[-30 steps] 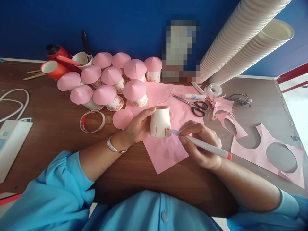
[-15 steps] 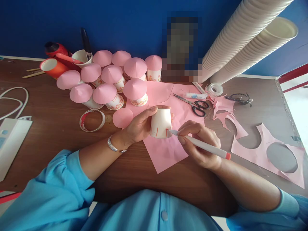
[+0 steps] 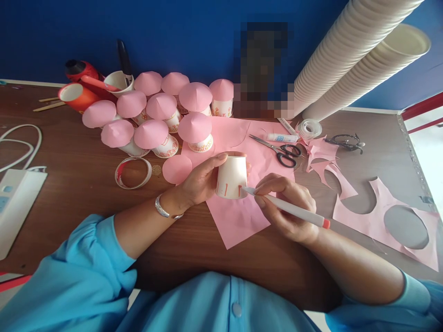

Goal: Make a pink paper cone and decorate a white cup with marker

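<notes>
My left hand (image 3: 204,180) is closed around a white paper cup (image 3: 231,173), held upside down with its wide rim at the bottom. Short orange-red strokes mark the cup's lower side. A white marker (image 3: 294,209) with an orange-red end is pinched in my right hand (image 3: 289,205), and its tip is at the right-hand stroke, near the rim. Beneath the cup lies a pink paper sheet (image 3: 238,226). Just left of it is a pink paper disc (image 3: 177,169). Several drawn-on cups with pink cone tops (image 3: 194,128) stand behind my left hand.
Scissors (image 3: 277,150), a glue stick (image 3: 282,138) and clear tape (image 3: 309,129) lie at the back right. Cut pink scraps (image 3: 377,216) spread rightward. Tall cup stacks (image 3: 346,69) lean against the blue wall. A tape ring (image 3: 133,173) and a power strip (image 3: 24,207) are leftward.
The marker tip has shifted very slightly left and down along the right-hand stroke. The cup and my left hand have hardly moved.
</notes>
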Action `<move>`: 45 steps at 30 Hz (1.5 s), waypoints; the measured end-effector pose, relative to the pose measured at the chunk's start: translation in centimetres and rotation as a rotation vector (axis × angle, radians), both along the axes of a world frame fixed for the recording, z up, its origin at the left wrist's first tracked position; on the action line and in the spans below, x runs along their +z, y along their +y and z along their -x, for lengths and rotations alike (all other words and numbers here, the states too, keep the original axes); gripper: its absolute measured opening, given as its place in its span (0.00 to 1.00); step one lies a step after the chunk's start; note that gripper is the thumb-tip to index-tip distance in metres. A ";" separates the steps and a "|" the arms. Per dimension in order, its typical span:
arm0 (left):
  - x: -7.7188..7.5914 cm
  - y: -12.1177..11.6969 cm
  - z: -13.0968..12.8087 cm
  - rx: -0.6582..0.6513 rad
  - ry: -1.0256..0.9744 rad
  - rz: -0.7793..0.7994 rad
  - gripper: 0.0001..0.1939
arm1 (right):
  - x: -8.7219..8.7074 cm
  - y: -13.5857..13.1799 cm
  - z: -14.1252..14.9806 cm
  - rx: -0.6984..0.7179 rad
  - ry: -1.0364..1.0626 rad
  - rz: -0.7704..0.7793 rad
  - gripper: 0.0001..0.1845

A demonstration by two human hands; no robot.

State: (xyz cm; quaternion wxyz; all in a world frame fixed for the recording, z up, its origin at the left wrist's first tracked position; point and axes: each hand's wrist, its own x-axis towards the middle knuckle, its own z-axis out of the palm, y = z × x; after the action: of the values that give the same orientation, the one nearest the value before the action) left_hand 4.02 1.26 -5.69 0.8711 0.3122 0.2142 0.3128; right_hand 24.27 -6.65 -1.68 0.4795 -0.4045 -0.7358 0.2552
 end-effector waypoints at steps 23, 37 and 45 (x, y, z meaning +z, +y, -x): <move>-0.2 0.1 0.1 -0.014 -0.029 0.000 0.21 | -0.1 -0.1 0.0 -0.012 -0.015 -0.005 0.07; 0.0 0.1 0.1 0.019 -0.008 0.047 0.22 | -0.9 -0.3 -0.3 -0.037 0.145 0.025 0.09; 0.2 0.1 0.1 0.044 -0.004 0.074 0.21 | -1.1 -0.1 -0.4 -0.030 0.133 0.040 0.07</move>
State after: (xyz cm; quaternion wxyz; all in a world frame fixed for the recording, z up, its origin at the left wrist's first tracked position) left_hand 3.96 1.38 -5.51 0.8754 0.2746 0.2306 0.3242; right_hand 24.69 -6.71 -2.83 0.5230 -0.4071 -0.6909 0.2889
